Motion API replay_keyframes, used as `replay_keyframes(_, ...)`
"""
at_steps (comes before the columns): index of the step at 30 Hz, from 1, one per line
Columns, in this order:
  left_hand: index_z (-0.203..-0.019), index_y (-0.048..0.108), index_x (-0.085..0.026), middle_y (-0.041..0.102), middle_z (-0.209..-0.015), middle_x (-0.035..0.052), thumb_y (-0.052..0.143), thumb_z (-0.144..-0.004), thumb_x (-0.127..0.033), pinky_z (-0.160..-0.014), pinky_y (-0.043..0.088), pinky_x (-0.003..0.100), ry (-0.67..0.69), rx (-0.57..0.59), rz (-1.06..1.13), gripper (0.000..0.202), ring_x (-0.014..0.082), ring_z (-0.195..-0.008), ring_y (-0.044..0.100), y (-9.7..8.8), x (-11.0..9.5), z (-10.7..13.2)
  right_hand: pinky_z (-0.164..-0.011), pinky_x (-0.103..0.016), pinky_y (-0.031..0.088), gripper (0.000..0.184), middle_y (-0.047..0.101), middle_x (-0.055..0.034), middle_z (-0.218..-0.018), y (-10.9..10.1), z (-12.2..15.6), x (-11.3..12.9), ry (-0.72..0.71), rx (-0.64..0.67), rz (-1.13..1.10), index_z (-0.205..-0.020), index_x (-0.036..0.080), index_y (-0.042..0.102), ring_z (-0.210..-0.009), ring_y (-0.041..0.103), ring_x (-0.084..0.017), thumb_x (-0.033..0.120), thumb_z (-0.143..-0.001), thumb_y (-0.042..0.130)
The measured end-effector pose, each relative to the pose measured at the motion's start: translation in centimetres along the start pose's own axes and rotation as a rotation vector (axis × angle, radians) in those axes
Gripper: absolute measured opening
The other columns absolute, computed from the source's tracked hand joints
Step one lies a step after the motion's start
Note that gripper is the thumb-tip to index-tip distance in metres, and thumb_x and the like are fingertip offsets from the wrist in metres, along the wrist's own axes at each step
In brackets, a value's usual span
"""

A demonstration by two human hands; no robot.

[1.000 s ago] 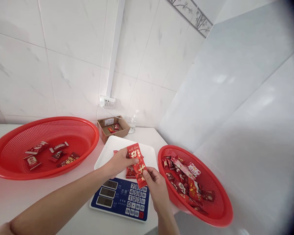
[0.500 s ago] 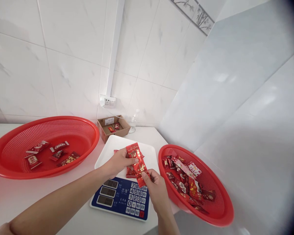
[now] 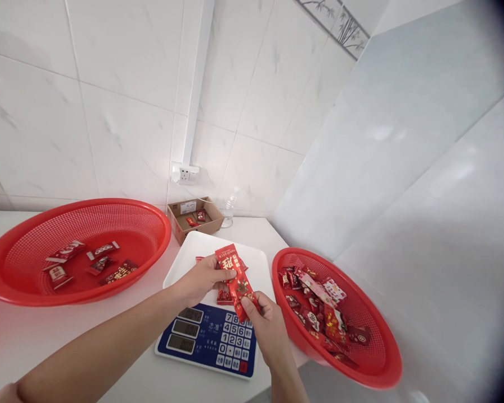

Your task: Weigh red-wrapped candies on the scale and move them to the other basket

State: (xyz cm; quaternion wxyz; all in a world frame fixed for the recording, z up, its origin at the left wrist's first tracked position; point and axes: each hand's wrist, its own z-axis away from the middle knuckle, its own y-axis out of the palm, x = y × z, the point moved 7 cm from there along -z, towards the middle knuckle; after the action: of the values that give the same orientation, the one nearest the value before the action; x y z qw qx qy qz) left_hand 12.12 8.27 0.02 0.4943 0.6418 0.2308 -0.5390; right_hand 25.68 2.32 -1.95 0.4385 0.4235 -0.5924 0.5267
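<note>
Between both hands is a red snack packet with gold print, held above a digital scale. My left hand pinches its upper left side, thumb across the front. Its lower right end is gripped by my right hand, thumb on the front. Behind the packet, other red packets lie on the scale's white pan, mostly hidden by the hands and the packet. The scale's blue panel has three displays and a keypad, partly covered by my right hand.
A red basket with several packets stands at left. Another red basket, fuller with packets, is at right by the wall. Behind the scale are a cardboard box with small packets and a clear bottle. A socket is on the wall.
The packet shows a different part of its printed front, turned or flipped slightly between the fingers. Both hands stay in nearly the same place and still hold it.
</note>
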Motion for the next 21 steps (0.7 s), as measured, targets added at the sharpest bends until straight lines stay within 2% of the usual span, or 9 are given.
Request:
replay_keyframes(5,-0.086,0.065,-0.014,0.07,-0.077,0.0061,0.079,-0.065,-0.045,-0.066,0.05,0.031,-0.066,0.061,-0.028,0.039,0.0182,-0.071,0.064,0.5,0.3,0.4,-0.054,-0.023,0.035,0.035,0.051,0.002,-0.059,0.2,0.2,0.5,-0.034,0.032,0.009,-0.065,0.02,0.052,-0.057,0.042,-0.013,0.053,-0.078,0.058)
replay_keyframes(9,-0.081,0.064,-0.014,0.069,-0.076,0.0067,0.077,-0.064,-0.05,-0.068,0.051,0.033,-0.017,0.011,-0.128,0.042,0.02,-0.073,0.065,0.2,0.5,0.3,-0.055,-0.024,0.036,0.036,0.054,0.0014,-0.061,0.5,0.3,0.3,-0.034,0.05,0.053,-0.068,0.02,0.053,-0.058,0.044,-0.013,0.054,-0.08,0.055)
replay_keyframes(11,-0.09,0.063,-0.015,0.069,-0.083,0.0084,0.071,-0.07,-0.053,-0.07,0.052,0.034,0.028,-0.024,-0.22,0.044,0.0217,-0.078,0.065,-0.3,0.3,0.1,-0.055,-0.024,0.036,0.036,0.055,0.0009,-0.062,0.0,-0.1,0.0,-0.03,0.015,0.115,-0.067,0.021,0.053,-0.058,0.046,-0.014,0.055,-0.082,0.052)
replay_keyframes(13,-0.109,0.058,-0.018,0.067,-0.1,0.0095,0.061,-0.077,-0.053,-0.077,0.052,0.036,0.105,-0.108,-0.344,0.048,0.0226,-0.09,0.064,-1.5,-0.5,0.1,-0.056,-0.026,0.036,0.037,0.057,-0.0002,-0.062,-1.3,-0.7,-0.2,-0.039,-0.094,0.233,-0.066,0.022,0.051,-0.059,0.049,-0.016,0.054,-0.083,0.048)
replay_keyframes(15,-0.124,0.048,-0.023,0.06,-0.119,0.0094,0.056,-0.082,-0.049,-0.091,0.048,0.039,0.195,-0.222,-0.496,0.05,0.0238,-0.109,0.057,-3.0,-1.7,0.4,-0.058,-0.027,0.036,0.036,0.06,-0.002,-0.063,-3.0,-1.6,-0.2,-0.05,-0.239,0.419,-0.064,0.023,0.049,-0.06,0.051,-0.018,0.052,-0.085,0.046)
replay_keyframes(18,-0.119,0.053,-0.023,0.053,-0.131,0.0101,0.058,-0.08,-0.042,-0.11,0.031,0.045,0.265,-0.292,-0.741,0.044,0.0279,-0.128,0.043,-4.8,-2.8,0.9,-0.057,-0.028,0.033,0.031,0.064,-0.0051,-0.066,-4.6,-3.1,-0.6,0.007,-0.33,0.746,-0.063,0.023,0.05,-0.062,0.054,-0.02,0.042,-0.088,0.044)
replay_keyframes(21,-0.114,0.06,-0.022,0.052,-0.137,0.012,0.064,-0.076,-0.039,-0.114,0.024,0.049,0.238,-0.222,-0.947,0.042,0.032,-0.134,0.037,-5.3,-2.1,1.2,-0.054,-0.027,0.028,0.027,0.068,-0.008,-0.072,-4.6,-4.4,-1.2,0.094,-0.282,0.95,-0.069,0.022,0.057,-0.064,0.058,-0.02,0.034,-0.089,0.044)
